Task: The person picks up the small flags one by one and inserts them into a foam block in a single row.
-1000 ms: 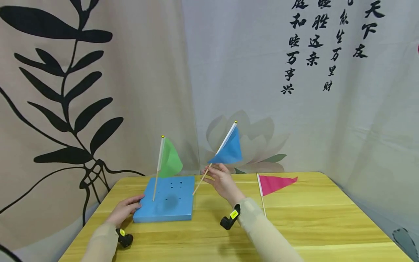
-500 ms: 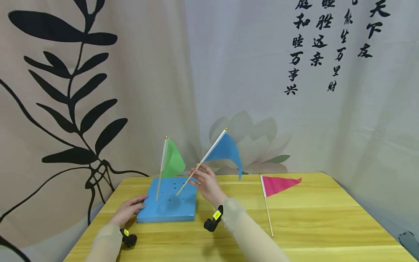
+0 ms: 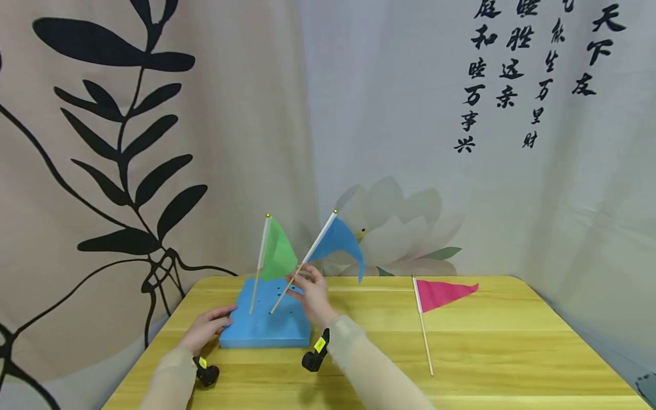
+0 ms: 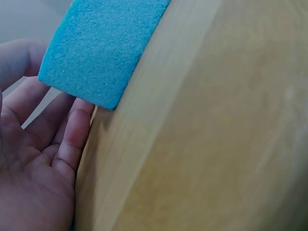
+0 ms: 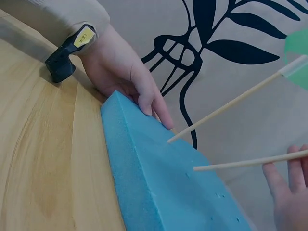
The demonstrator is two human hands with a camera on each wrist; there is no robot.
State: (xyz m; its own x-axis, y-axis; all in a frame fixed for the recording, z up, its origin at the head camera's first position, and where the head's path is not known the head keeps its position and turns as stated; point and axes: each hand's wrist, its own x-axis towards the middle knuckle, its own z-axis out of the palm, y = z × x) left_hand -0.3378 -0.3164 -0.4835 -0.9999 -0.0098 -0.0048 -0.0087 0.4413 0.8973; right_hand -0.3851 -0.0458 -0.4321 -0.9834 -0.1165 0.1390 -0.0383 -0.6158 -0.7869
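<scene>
A blue foam block (image 3: 277, 333) with small holes in its top lies on the wooden table. The green pennant flag (image 3: 277, 250) stands in it, leaning slightly. My right hand (image 3: 314, 296) pinches the wooden stick of a blue pennant flag (image 3: 335, 242), tilted up to the right. The lower tip of its stick is over the block's top near a hole; I cannot tell whether it touches. My left hand (image 3: 207, 327) rests against the block's left edge, thumb on top and fingers loosely along the side, as the right wrist view shows.
A pink pennant flag (image 3: 443, 295) lies on the wooden table (image 3: 487, 347) to the right of the block. Behind the table hangs a curtain (image 3: 246, 125) printed with black leaves and writing.
My right hand has carried the blue flag left from beside the block to over its holes, lowering it. My left hand stays at the block's edge. The head view has shifted slightly left.
</scene>
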